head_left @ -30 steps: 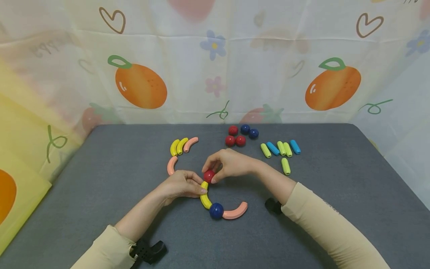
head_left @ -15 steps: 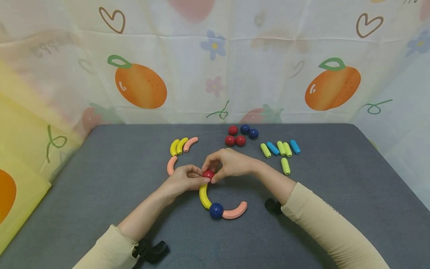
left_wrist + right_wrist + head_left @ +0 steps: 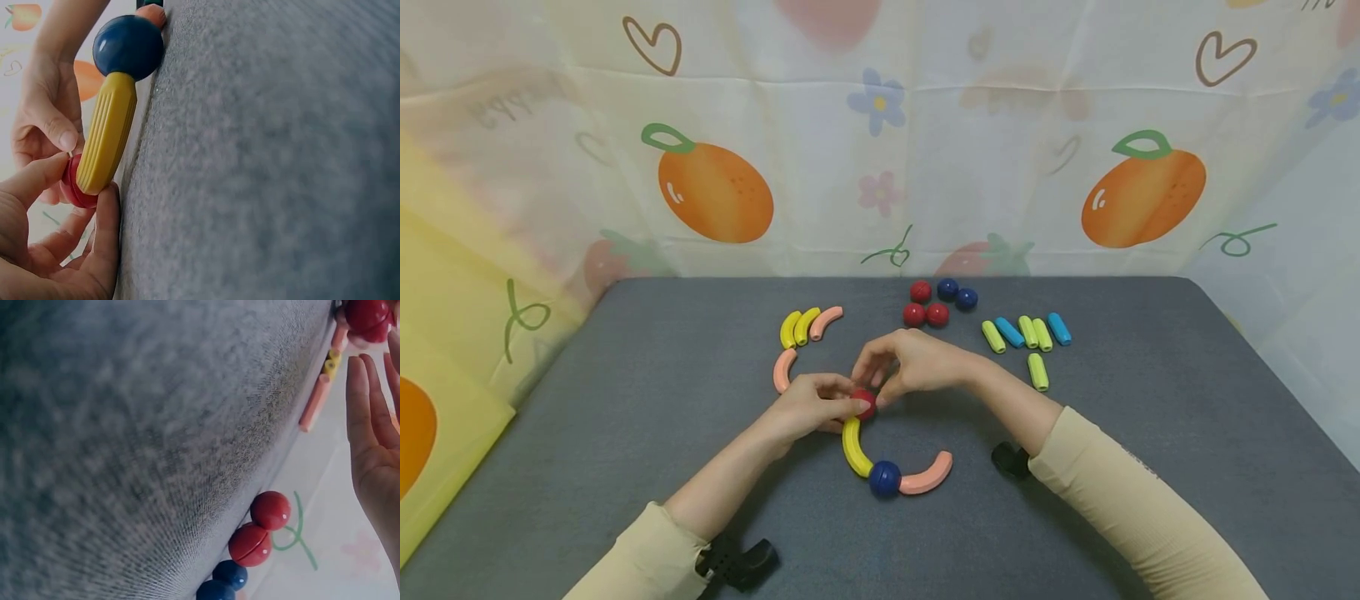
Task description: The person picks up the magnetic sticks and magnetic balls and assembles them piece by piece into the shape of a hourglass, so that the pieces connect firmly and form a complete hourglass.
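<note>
My left hand (image 3: 811, 407) pinches a red ball (image 3: 70, 181) between thumb and fingers. That ball sits on the upper end of a yellow curved stick (image 3: 853, 450), whose other end meets a blue ball (image 3: 885, 480). From the blue ball a pink curved stick (image 3: 927, 474) reaches out to the right, so the joined pieces form an arc. My right hand (image 3: 912, 363) hovers at the ball's right side, thumb and fingers spread, with nothing in its grasp. In the right wrist view its fingers (image 3: 359, 406) are straight and apart from the red ball.
Loose yellow sticks (image 3: 797, 327) and pink sticks (image 3: 784, 370) lie behind my left hand. Several red balls (image 3: 937, 314) and two blue balls (image 3: 966, 299) are at the back. Short green sticks (image 3: 1038, 372) and blue sticks (image 3: 1059, 328) lie at right on the grey table (image 3: 625, 400).
My left hand went from the yellow stick up to the red ball. My right fingers have let go of the ball, and the joined pieces have shifted slightly toward me.
</note>
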`<state>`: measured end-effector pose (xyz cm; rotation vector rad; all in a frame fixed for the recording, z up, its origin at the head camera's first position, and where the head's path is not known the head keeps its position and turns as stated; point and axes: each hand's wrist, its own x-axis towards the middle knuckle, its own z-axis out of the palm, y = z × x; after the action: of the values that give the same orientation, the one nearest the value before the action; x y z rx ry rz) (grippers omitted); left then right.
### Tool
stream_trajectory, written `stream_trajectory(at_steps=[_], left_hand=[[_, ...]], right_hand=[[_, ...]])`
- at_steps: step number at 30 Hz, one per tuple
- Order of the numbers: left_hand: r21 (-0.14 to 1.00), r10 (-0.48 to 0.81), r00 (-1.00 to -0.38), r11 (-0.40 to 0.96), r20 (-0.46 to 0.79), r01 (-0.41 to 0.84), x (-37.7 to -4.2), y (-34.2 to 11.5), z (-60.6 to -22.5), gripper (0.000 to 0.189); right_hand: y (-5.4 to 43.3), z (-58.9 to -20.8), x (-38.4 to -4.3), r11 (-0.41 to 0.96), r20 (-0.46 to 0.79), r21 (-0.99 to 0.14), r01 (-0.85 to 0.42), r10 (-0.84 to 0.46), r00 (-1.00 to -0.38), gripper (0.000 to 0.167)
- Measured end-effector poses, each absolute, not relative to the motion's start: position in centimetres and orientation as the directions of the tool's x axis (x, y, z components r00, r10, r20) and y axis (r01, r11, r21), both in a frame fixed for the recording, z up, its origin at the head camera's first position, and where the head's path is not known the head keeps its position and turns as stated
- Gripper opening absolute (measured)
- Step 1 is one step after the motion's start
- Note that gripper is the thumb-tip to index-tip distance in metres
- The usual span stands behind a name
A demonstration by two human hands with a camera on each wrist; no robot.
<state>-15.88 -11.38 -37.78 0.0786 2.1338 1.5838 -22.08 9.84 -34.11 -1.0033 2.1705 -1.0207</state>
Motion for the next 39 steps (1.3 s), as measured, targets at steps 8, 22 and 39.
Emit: stream_trajectory(at_steps=[8,22,39], left_hand=[[0.905,0.313,-0.879,0.347,-0.359,-0.246,-15.5,-11.5,-37.7,0.036],[0.915,0.427,-0.830,0.335,-0.359,-0.223,-15.5,-12.3,-37.6,0.038],[0.926,0.455,-0.821,0.309,-0.345,-0.218,-15.5,-12.7,-37.8,0.042]], right_hand=[[9.9,-34.2,-22.9,0.444,-0.130,-0.802,-0.400,-0.783,-0.609,0.034],[8.0,-33.4,-25.9,0.469,-0.047,-0.737,-0.488,-0.755,-0.655,0.029],[0.8,-33.5,-27.5,0.436,-0.058,-0.699,-0.567,-0.824,-0.563,0.026]])
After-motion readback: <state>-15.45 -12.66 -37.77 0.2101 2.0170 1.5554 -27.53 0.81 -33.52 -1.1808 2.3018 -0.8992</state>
